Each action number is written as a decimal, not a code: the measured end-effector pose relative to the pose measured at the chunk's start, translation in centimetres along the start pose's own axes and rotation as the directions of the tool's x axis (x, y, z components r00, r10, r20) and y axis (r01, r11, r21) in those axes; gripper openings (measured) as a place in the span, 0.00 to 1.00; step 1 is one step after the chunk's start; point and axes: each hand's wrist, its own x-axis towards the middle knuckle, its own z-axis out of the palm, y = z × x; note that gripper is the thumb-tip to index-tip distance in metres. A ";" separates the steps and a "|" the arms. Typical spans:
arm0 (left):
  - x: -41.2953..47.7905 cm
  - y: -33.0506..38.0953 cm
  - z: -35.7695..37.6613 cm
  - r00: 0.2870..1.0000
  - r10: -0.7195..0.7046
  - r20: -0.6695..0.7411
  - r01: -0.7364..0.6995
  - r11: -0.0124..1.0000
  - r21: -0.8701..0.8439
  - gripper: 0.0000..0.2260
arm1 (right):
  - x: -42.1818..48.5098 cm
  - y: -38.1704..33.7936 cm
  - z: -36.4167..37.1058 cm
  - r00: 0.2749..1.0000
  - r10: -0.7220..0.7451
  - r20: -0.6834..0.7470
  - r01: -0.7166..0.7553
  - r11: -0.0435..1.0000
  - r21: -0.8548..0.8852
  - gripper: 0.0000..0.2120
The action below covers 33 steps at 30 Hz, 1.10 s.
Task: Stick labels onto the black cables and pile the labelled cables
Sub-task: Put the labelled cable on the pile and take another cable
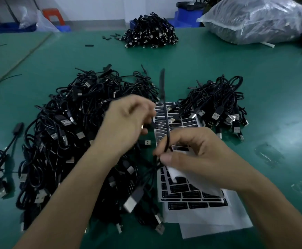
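A: Where is the black cable (166, 126) seen?

B: It is pinched between the thumb and fingers of the right hand (191, 150), above the label sheets (188, 193) on the table (254, 69). One end is pointed upward and a plug end is hung below the hand.

A: And the left hand (127, 121)?

B: It is raised just beside the cable, fingers curled. Through the blur, it cannot be told whether anything is held. A large cable pile (66, 132) is seen left of it, a smaller pile (216, 105) to the right.

A big tangled heap of black cables (71, 132) with silver plugs lies on the left, a smaller pile (216, 105) on the right. Between them lie white sheets of black labels (188, 193), partly peeled. One cable (165, 123) stands nearly upright over them, pinched by the right hand (191, 153).
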 end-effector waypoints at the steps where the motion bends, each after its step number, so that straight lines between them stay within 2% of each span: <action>1: 0.0 -0.6 0.2 0.993 0.030 0.114 -0.047 0.986 0.158 0.09 | -0.2 -0.1 -0.3 0.998 0.020 0.051 -0.018 0.999 -0.044 0.04; 3: -0.1 -1.4 0.7 0.944 -0.001 0.329 -0.135 0.909 0.393 0.08 | -0.4 -0.3 -0.5 0.990 0.065 0.128 -0.055 0.995 -0.085 0.05; 5: -0.1 -1.6 1.0 0.894 -0.078 0.441 -0.194 0.820 0.539 0.14 | -0.6 -0.4 -0.5 0.979 0.105 0.172 -0.096 0.993 -0.063 0.05; 8: -0.2 -1.1 1.1 0.853 -0.188 0.487 -0.255 0.665 0.702 0.24 | -0.7 -0.8 -0.4 0.964 0.097 0.248 -0.090 0.995 -0.040 0.06; 11: -0.2 -1.3 1.4 0.842 -0.189 0.505 -0.332 0.556 0.762 0.27 | -0.5 -1.0 -0.4 0.983 0.036 0.180 -0.050 0.996 0.073 0.04; 13: -0.3 -1.6 1.5 0.853 -0.161 0.497 -0.325 0.582 0.746 0.29 | -0.3 -1.0 -0.7 1.000 0.015 0.022 -0.018 0.986 0.165 0.03; 15: -0.5 -1.8 1.4 0.867 -0.126 0.482 -0.285 0.668 0.688 0.32 | 0.2 -0.9 -1.1 0.981 0.041 -0.192 -0.019 0.993 0.114 0.06; 16: -0.5 -2.0 1.4 0.877 -0.113 0.466 -0.270 0.686 0.675 0.33 | 0.5 -0.8 -1.4 0.953 0.062 -0.296 -0.043 0.996 0.072 0.07; 18: -0.4 -2.3 1.5 0.887 -0.116 0.447 -0.277 0.640 0.716 0.34 | 1.2 -1.1 -2.5 0.868 0.086 -0.490 -0.101 0.995 -0.003 0.10; 21: -0.2 -2.3 1.4 0.881 -0.150 0.449 -0.268 0.623 0.735 0.37 | 2.5 -2.1 -5.4 0.716 0.040 -0.696 -0.256 0.944 -0.209 0.07; 23: -0.2 -2.2 1.3 0.876 -0.150 0.459 -0.277 0.623 0.732 0.37 | 3.3 -2.9 -7.3 0.667 0.012 -0.745 -0.369 0.874 -0.317 0.04; 27: -0.3 -1.9 1.2 0.865 -0.155 0.477 -0.295 0.611 0.734 0.37 | 5.2 -3.5 -10.3 0.680 0.059 -0.731 -0.585 0.645 -0.492 0.14; 30: -0.2 -1.7 1.3 0.861 -0.160 0.483 -0.306 0.595 0.743 0.37 | 6.1 -2.8 -11.6 0.652 0.149 -0.744 -0.658 0.599 -0.456 0.21; 33: -0.2 -1.7 1.3 0.863 -0.161 0.478 -0.301 0.595 0.745 0.37 | 5.7 -1.5 -11.7 0.575 0.057 -0.816 -0.680 0.587 -0.438 0.19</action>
